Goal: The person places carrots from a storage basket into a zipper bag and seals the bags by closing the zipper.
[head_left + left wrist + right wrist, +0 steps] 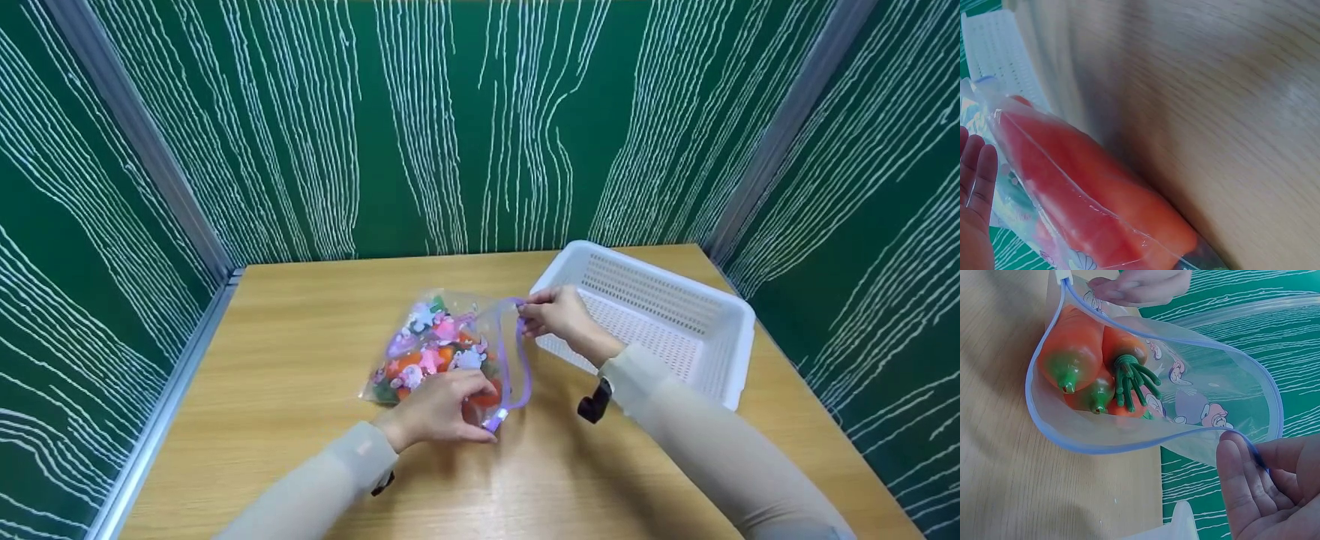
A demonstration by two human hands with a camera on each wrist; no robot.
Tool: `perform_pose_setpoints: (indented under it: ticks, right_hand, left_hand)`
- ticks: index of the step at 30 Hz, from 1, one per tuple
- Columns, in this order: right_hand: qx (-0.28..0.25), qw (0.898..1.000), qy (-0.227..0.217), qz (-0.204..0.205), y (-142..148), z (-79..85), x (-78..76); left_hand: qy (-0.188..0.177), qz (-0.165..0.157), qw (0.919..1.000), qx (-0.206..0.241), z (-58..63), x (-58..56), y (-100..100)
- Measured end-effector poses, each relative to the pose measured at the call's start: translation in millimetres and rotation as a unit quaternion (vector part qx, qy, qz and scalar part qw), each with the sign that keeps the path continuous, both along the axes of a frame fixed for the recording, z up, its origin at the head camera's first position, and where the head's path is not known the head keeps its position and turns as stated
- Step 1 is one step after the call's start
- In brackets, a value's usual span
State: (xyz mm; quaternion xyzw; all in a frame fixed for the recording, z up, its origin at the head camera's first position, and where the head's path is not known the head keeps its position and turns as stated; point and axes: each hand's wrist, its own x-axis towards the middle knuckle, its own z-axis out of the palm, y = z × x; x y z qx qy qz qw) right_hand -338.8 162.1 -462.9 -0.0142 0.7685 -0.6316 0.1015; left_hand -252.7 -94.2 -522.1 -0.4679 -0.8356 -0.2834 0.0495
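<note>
A clear slider zip bag (pixel 420 334) with a purple rim and printed cartoon figures lies on the table, its mouth spread wide towards the right. Inside are several orange toy carrots (pixel 1072 349) with green tops, one with long green stalks (pixel 1134 379). My right hand (pixel 559 319) pinches the bag's rim at the far side of the mouth between thumb and fingers. On the near side, my left hand (pixel 446 405) rests against the bag beside the zip slider (pixel 496 420), thumb and fingers spread apart. The left wrist view shows straight fingers (pixel 982 185) by the bag.
A white perforated plastic basket (pixel 742 337) stands to the right of the bag, partly behind my right arm. The wooden table (pixel 285 337) is enclosed by green walls (pixel 405 150) with white streaks and grey metal corner posts (pixel 787 112).
</note>
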Motion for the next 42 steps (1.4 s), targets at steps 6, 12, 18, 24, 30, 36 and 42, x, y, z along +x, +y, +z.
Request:
perform_pose_setpoints:
  ticks: [6,12,18,24,30,36,42]
  right_hand:
    - [0.007,1.0,0.019,0.014,2,-0.2,0.9]
    - [0.008,1.0,0.014,0.012,4,-3.0,-0.3]
    - [0.01,1.0,0.007,0.004,7,-5.2,-2.2]
    - [0.013,1.0,0.019,0.007,11,-4.5,-3.4]
    - [0.021,0.999,0.034,0.004,16,1.3,-5.0]
    - [0.008,0.999,0.051,0.004,22,8.0,-6.4]
    - [0.014,0.998,0.059,0.01,29,18.1,-6.6]
  left_hand:
    - [0.03,-0.004,0.9989,-0.036,-1.8,-0.8,1]
    - [0.067,0.003,0.9965,-0.05,-3.2,0.6,2]
    - [0.1,-0.006,0.9949,-0.015,-3.2,1.3,1]
    - [0.096,0.003,0.9945,0.042,-1.9,-1.8,-1]
    - [0.115,0.024,0.9842,0.132,5.7,-6.0,-4]
    - [0.103,0.079,0.9752,0.179,18.9,-8.4,-11]
    - [0.069,0.112,0.9665,0.22,39.9,-13.4,-23]
